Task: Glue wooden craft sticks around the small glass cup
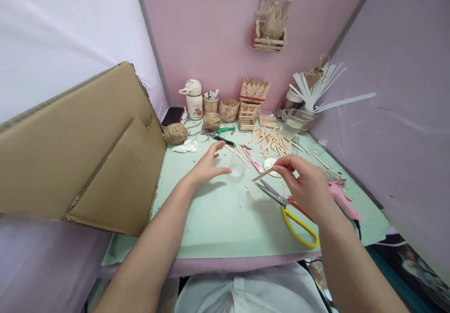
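Note:
My right hand pinches a thin wooden craft stick that points left over the mint-green table. My left hand hovers with fingers spread beside a small clear plastic cup, not gripping it. Yellow-and-red handled scissors lie just under my right hand. A pile of loose wooden sticks lies beyond it.
A big cardboard sheet leans at the left. A pink glue gun lies at the right. At the back stand twine balls, a white flask, stick-built holders, green pliers and a glass.

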Action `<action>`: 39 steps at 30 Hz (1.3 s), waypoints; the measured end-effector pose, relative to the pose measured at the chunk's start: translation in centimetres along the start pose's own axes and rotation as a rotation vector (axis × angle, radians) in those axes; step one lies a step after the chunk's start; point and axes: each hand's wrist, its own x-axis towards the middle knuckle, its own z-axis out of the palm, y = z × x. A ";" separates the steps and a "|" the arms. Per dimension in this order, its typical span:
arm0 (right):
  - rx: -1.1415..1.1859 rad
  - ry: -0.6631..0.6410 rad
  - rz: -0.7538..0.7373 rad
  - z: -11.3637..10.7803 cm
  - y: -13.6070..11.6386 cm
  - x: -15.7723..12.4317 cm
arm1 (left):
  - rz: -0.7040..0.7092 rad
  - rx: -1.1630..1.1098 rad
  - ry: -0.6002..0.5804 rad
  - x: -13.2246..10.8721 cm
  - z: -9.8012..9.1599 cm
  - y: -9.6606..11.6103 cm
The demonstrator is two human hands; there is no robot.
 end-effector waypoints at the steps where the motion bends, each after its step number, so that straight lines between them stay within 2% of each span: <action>1: 0.005 -0.002 0.006 -0.4 0.2 -0.1 | -0.003 -0.055 -0.049 0.4 0.4 -0.6; 5: 0.049 -0.041 0.009 -1.0 0.4 -0.5 | -0.011 -0.193 -0.141 1.4 2.5 -2.1; 8: 0.091 -0.091 -0.015 -0.6 0.4 -0.4 | -0.026 -0.177 -0.184 1.5 3.1 -2.2; 13: 0.128 -0.168 -0.049 0.2 0.2 0.7 | -0.050 0.063 -0.125 1.1 2.2 -1.7; 16: 0.150 -0.203 -0.065 0.5 0.2 1.3 | -0.008 0.183 -0.152 1.0 1.8 -1.8; 22: 0.153 -0.252 -0.135 1.0 1.1 1.9 | -0.042 0.083 -0.181 1.0 1.9 -2.3; 28: 0.163 -0.273 -0.170 1.5 1.6 2.1 | -0.051 0.101 -0.228 0.7 1.8 -2.2; 34: 0.191 -0.316 -0.196 2.0 1.3 2.2 | -0.064 0.111 -0.166 0.7 1.8 -2.2; 39: 0.193 -0.327 -0.213 2.5 1.5 2.2 | -0.062 0.096 -0.187 0.6 1.9 -2.2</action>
